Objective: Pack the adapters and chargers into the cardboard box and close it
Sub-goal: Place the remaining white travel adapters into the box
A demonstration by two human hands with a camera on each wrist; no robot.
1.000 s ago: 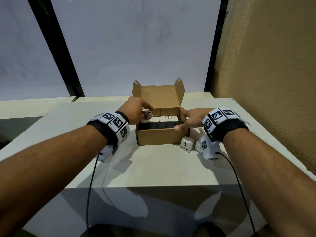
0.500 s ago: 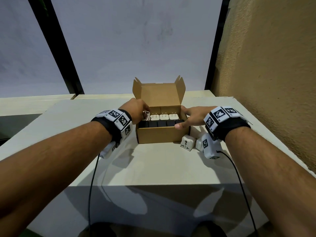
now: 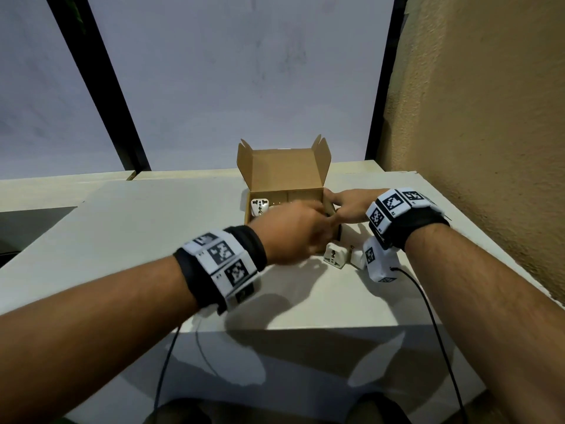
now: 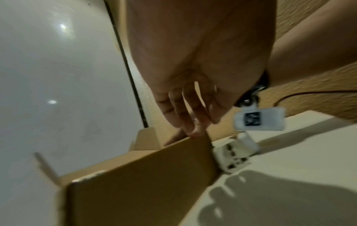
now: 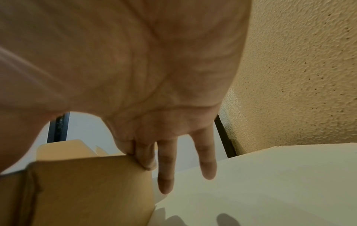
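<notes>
On the white table (image 3: 305,301) sits our cardboard box (image 3: 287,175), with its lid standing open at the back. Inside the box, at the back left corner, we see one white adapter (image 3: 260,206) standing up. Other things lie in the box too, but our hand hides them, so we cannot tell what they are.

Our left hand (image 3: 293,231) reaches over the front of the box, across to its right side. Its fingers (image 4: 185,116) are straight and spread a little, and they hold nothing. The tips are at the top edge of the box by the front right corner.

Our right hand (image 3: 348,203) rests on the right wall of the box. Its fingers (image 5: 166,168) are straight and loose, and some hang down outside that wall.

Just beside the front right corner of the box, on the table, stands a second white adapter (image 3: 334,257). Touching it on the far side from the box is a small white charger (image 3: 356,258).
</notes>
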